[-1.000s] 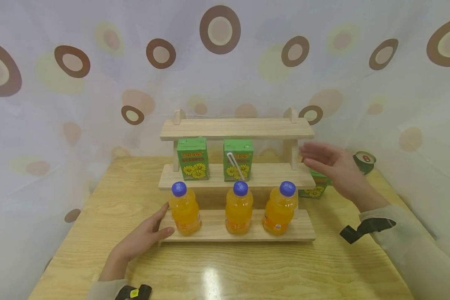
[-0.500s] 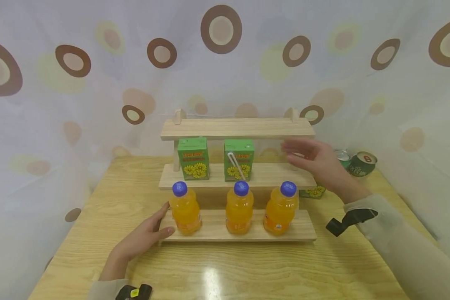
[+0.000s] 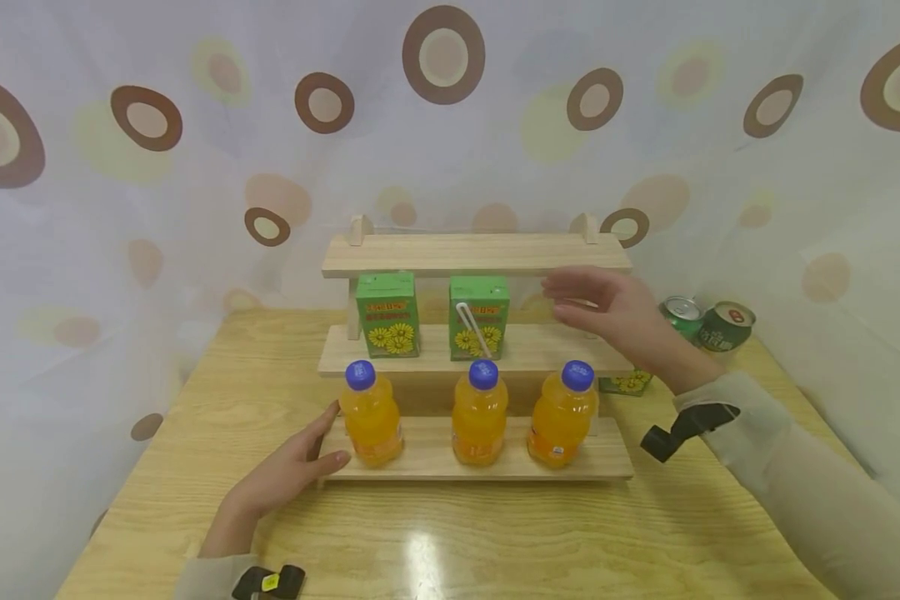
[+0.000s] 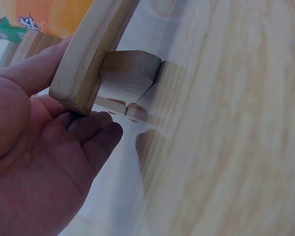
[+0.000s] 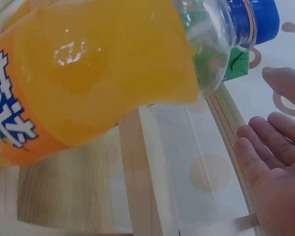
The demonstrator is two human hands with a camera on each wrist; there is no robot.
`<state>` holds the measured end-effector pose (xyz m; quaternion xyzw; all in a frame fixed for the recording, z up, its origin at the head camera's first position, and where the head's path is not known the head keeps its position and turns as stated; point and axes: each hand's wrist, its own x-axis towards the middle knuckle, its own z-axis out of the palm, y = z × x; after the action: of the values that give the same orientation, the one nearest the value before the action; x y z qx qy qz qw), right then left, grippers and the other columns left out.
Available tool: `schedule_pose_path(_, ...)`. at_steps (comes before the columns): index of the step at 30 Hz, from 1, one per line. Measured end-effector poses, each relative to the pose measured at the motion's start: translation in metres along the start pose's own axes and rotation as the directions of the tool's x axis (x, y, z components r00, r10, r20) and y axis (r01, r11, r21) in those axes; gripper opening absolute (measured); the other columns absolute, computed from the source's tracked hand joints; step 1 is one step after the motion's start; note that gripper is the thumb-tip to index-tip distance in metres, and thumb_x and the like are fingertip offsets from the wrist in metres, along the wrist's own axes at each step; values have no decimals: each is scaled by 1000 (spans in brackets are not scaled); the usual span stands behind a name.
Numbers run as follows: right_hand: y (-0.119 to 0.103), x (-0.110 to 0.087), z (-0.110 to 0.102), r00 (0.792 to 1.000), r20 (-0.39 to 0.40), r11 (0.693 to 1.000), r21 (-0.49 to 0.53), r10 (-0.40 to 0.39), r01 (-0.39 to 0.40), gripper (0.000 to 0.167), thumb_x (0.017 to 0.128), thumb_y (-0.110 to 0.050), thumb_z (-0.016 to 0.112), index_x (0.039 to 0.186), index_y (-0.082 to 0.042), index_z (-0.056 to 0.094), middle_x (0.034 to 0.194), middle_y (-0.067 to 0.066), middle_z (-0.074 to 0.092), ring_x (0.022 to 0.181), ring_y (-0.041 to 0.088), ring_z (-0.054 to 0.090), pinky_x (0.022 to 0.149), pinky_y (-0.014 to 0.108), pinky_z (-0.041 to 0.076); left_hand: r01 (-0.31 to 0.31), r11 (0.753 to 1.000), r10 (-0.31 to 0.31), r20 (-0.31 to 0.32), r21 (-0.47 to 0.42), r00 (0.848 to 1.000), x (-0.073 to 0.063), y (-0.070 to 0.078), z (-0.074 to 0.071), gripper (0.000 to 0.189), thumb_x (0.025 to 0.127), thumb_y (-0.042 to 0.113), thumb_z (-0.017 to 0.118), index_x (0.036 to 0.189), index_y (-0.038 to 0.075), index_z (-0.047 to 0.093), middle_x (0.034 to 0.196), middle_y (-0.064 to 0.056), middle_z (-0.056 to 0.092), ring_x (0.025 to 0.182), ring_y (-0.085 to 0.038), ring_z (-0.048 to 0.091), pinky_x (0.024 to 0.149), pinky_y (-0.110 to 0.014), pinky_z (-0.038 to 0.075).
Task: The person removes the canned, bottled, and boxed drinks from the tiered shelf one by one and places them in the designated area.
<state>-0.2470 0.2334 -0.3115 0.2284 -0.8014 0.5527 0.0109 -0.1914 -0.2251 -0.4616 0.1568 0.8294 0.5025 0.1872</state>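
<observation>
A three-tier wooden shelf [image 3: 420, 450] stands on the table. At the left end of its bottom tier, my left hand [image 3: 288, 467] grips the board; the left wrist view shows thumb and fingers [image 4: 96, 130] around the board's end. My right hand [image 3: 618, 317] hovers over the right part of the middle tier, holding nothing, its fingers loosely bent. Two green drink cartons [image 3: 387, 317] are on that tier, the right one with a straw [image 3: 474, 329] on its front. Three orange-juice bottles [image 3: 480, 417] with blue caps line the bottom tier; one bottle [image 5: 98, 73] fills much of the right wrist view.
Behind the shelf's right end is another green carton [image 3: 627, 383], partly hidden. Two green cans [image 3: 726, 327] stand at the back right of the wooden table [image 3: 360, 542]. A patterned curtain [image 3: 450, 158] encloses the back and sides.
My right hand has moved left, from beside the shelf's right end to over the middle tier, uncovering a second can. The left hand stays on the shelf.
</observation>
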Motion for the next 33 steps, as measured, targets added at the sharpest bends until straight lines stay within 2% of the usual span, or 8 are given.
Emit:
schedule_pose_path(7, -9, 6, 8, 998, -5, 998, 8, 61, -61, 48, 94, -21, 70, 138, -5, 56, 134, 10, 60, 123, 24, 57, 95, 27, 52, 1, 1000, -1, 4, -16, 1000, 0, 0, 0, 88, 97, 41, 61, 159, 8, 7, 164, -11, 3, 149, -31, 4, 119, -49, 11)
schedule_pose_path(14, -16, 12, 14, 997, 4, 997, -1, 79, -79, 48, 93, -21, 71, 137, -6, 57, 134, 10, 60, 123, 31, 56, 95, 28, 52, -6, 1000, 6, 2, -19, 1000, 1, 0, 0, 88, 97, 41, 61, 159, 8, 8, 165, -10, 3, 149, -31, 3, 119, -48, 10)
schedule_pose_path(21, -19, 19, 22, 997, 47, 998, -2, 66, -66, 51, 93, -23, 72, 137, -5, 55, 136, 15, 57, 124, 30, 55, 96, 32, 52, -11, 1000, 11, 5, -17, 1000, 0, -1, 0, 88, 97, 42, 60, 159, 8, 8, 164, -11, 2, 149, -31, 3, 119, -48, 10)
schedule_pose_path(27, -19, 24, 28, 996, 57, 997, -21, 71, -70, 51, 92, -25, 73, 137, -8, 56, 134, 8, 59, 125, 28, 55, 99, 34, 51, -8, 1000, 8, 3, -15, 1000, 0, -1, 0, 88, 97, 42, 61, 159, 8, 8, 164, -11, 2, 149, -30, 4, 119, -48, 10)
schedule_pose_path(33, -23, 28, 32, 994, 88, 998, -14, 67, -66, 53, 91, -23, 74, 138, -8, 55, 133, 8, 60, 124, 23, 56, 101, 36, 49, -2, 1000, 2, 3, -12, 1000, 0, 0, 0, 89, 97, 42, 61, 159, 8, 8, 164, -10, 3, 149, -30, 4, 119, -47, 11)
